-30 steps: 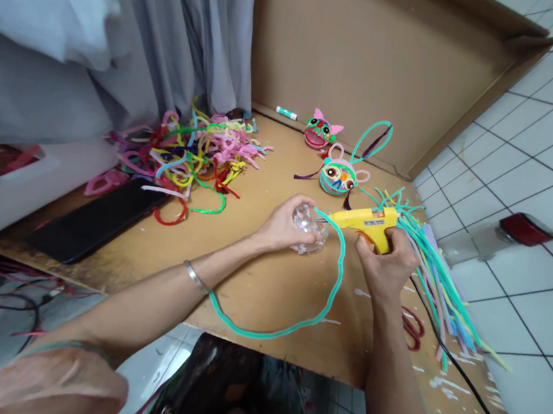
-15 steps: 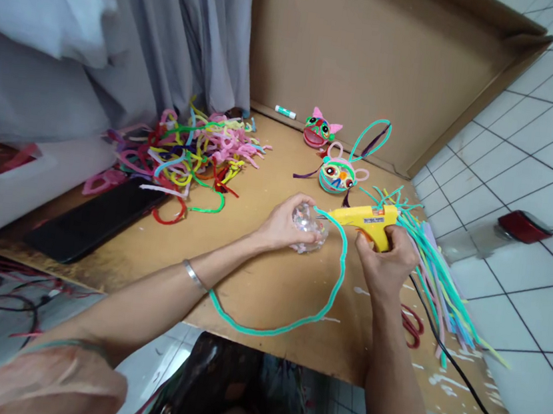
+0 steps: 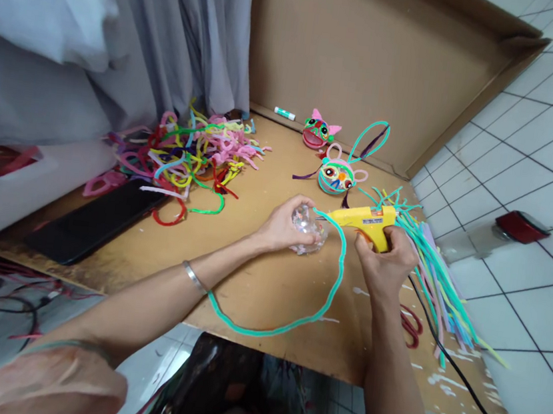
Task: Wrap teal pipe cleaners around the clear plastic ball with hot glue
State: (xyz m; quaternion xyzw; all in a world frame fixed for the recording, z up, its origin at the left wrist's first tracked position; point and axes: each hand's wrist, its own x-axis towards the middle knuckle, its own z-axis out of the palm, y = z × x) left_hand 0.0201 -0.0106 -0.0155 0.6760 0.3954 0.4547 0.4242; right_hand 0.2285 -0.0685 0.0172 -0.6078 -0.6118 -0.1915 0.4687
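Observation:
My left hand (image 3: 287, 227) is closed around a clear plastic ball (image 3: 310, 231) with small colourful bits showing in it. A long turquoise pipe cleaner (image 3: 341, 262) starts at the top of the ball and loops down over the table, passing behind my left wrist. My right hand (image 3: 387, 257) grips a yellow hot glue gun (image 3: 366, 219) by its handle. The gun's nozzle points left and sits close to the ball's upper right side, by the pipe cleaner; whether it touches, I cannot tell.
Behind stand two decorated animal-face balls (image 3: 337, 176). Tangled pipe cleaners (image 3: 203, 151) and a black phone (image 3: 96, 222) lie left. Straight pipe cleaners (image 3: 434, 273), red-handled scissors (image 3: 410, 326) and the gun's black cord (image 3: 457, 377) are right. A glue stick (image 3: 284, 113) lies by the cardboard wall (image 3: 365, 57).

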